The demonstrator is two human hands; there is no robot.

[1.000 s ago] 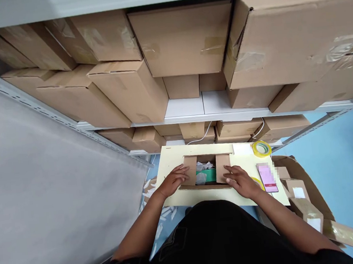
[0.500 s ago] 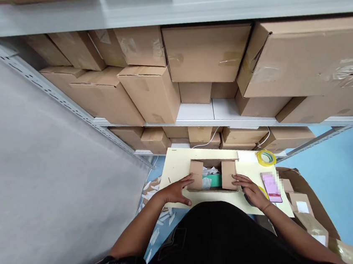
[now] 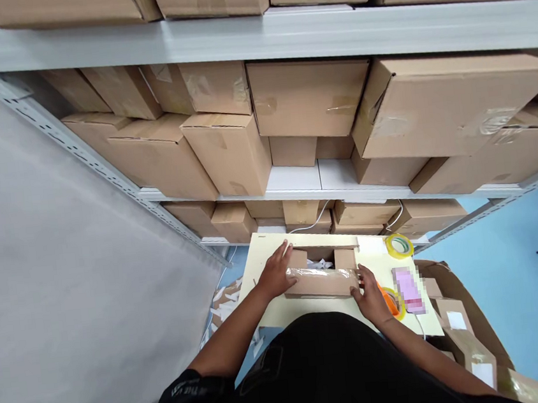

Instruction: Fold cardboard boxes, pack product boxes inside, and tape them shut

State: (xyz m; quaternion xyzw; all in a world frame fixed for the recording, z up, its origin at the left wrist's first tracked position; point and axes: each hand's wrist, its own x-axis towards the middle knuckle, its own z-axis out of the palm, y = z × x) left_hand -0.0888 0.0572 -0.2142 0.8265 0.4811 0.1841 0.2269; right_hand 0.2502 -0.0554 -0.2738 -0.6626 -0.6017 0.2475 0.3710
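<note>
A small cardboard box (image 3: 320, 284) sits on the cream tabletop, its near long flap raised and partly covering the opening. Shiny clear tape runs along that flap's upper edge. White paper scraps (image 3: 320, 264) show inside, between the two folded end flaps. My left hand (image 3: 276, 272) grips the box's left end, thumb on the near flap and fingers over the far side. At the right end, my right hand (image 3: 369, 293) holds the flap's corner between thumb and fingers. An orange tape dispenser (image 3: 389, 298) with a yellow roll lies just beside my right hand.
On the cream table (image 3: 271, 310) a yellow tape roll (image 3: 399, 246) and a phone (image 3: 408, 291) lie to the right. Shelves of cardboard boxes (image 3: 311, 98) rise behind. Right of the table stands a large carton (image 3: 484, 326) of packed boxes; paper scraps (image 3: 222, 306) litter the left floor.
The near long flap has come up over the opening, covering the green item inside. Both hands have moved onto its ends. The view has tilted up slightly, and the orange dispenser is now uncovered.
</note>
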